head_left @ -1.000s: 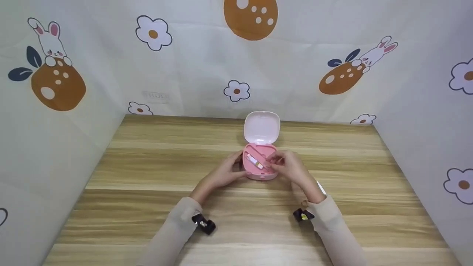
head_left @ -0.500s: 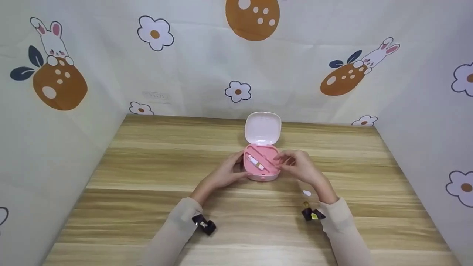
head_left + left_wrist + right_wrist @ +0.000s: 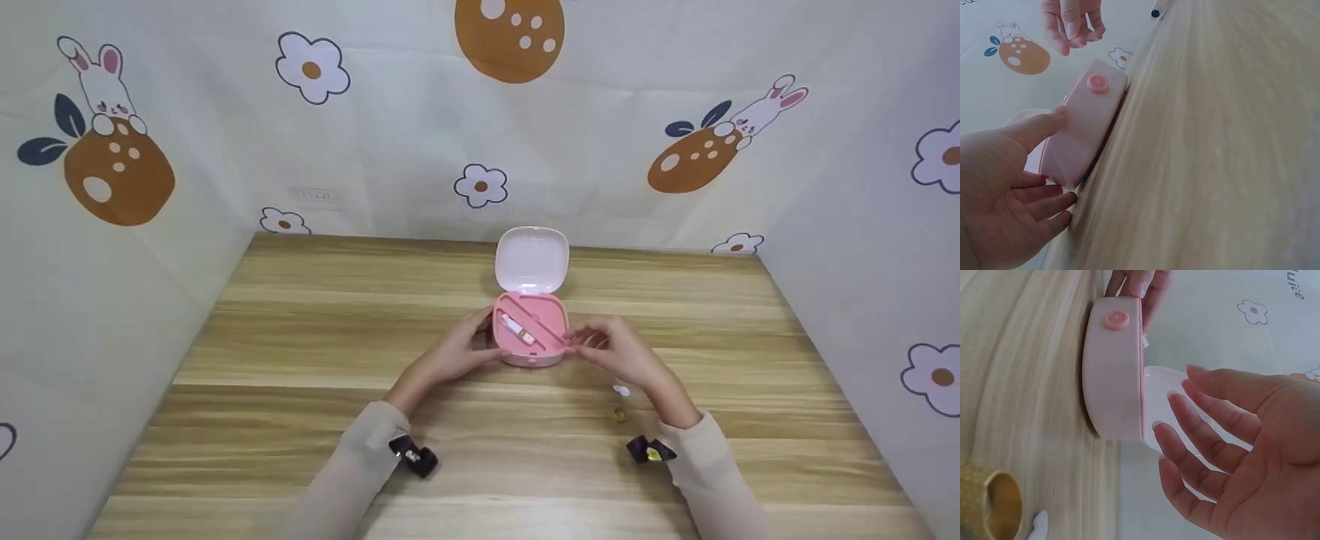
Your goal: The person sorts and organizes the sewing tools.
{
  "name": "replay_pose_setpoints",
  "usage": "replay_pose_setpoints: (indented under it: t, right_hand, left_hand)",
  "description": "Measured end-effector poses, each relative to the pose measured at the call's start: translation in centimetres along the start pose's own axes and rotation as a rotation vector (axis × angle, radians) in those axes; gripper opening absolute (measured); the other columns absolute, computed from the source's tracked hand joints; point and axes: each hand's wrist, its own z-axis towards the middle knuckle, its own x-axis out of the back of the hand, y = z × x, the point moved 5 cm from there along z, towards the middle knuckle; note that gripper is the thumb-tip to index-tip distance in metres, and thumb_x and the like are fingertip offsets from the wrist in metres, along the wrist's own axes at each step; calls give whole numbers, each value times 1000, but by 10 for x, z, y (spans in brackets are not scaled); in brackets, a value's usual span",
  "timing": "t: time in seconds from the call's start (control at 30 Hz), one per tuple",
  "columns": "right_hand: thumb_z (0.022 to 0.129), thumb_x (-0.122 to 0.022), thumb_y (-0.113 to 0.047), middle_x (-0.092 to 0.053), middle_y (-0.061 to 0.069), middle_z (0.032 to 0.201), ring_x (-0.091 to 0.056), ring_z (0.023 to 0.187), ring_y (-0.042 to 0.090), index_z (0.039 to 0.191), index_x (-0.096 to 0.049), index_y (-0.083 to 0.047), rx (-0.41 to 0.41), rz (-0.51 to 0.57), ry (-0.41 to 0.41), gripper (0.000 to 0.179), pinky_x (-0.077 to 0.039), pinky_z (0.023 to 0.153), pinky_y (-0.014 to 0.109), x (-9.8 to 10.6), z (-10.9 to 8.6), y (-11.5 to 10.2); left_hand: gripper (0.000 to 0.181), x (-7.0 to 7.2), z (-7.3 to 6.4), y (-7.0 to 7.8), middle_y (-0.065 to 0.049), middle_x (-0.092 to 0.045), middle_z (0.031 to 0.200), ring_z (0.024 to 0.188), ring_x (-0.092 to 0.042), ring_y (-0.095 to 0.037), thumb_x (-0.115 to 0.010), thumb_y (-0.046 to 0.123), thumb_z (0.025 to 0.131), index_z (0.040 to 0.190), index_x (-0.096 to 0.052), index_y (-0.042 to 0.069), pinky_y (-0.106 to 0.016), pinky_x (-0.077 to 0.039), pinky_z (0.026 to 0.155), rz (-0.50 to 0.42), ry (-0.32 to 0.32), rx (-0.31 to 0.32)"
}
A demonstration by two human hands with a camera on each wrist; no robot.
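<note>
A small pink case point(image 3: 536, 360) stands on the table with its pale hinged lid point(image 3: 532, 259) raised. A citrus-slice button point(image 3: 1117, 320) marks its front. Inside, in a diagonal slot of the pink insert point(image 3: 551, 311), lies a small white stick-shaped item point(image 3: 517, 328) with a gold band; its kind is unclear. My left hand point(image 3: 457, 351) holds the case's left side, thumb at the front corner and fingers around the side. Beside the right edge, my right hand point(image 3: 619, 352) hovers with loosely curved fingers and nothing between them, as the right wrist view point(image 3: 1252, 444) shows.
Right of the case, near my right wrist, a gold ring-shaped roll point(image 3: 994, 503) and a small white piece point(image 3: 1040, 526) sit on the wooden table point(image 3: 337, 300). Patterned cloth walls point(image 3: 405, 112) enclose the table's back and sides.
My right hand has drawn back from over the case's insert to just beyond its right edge, uncovering the second slot. The left hand stays on the case.
</note>
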Motion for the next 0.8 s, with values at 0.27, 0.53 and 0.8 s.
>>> replay_pose_setpoints:
  t: [0.27,0.53,0.8]
  right_hand:
    - [95,-75,-4,-77,16,92,-68,82,14,107,-76,8,12,-14,8,18,-59,75,22,3,-15,3]
    - [97,-73,-4,-76,17,96,-67,83,13,109,-74,9,3,-11,-19,18,-60,75,23,6,-32,10]
    - [97,-72,-3,-76,20,99,-70,86,20,108,-74,8,16,16,-39,16,-60,77,21,6,-50,16]
  left_hand:
    - [80,1,-1,1,-25,-52,155,144,-50,-38,-78,16,96,160,-36,-6,-49,-34,128,-12,1,-25]
    - [82,1,-1,1,-27,-51,154,144,-51,-40,-78,16,96,160,-34,-8,-49,-35,127,-18,5,-15]
    - [82,1,-1,0,-26,-51,156,145,-50,-38,-78,19,97,161,-34,-7,-48,-34,128,-10,4,2]
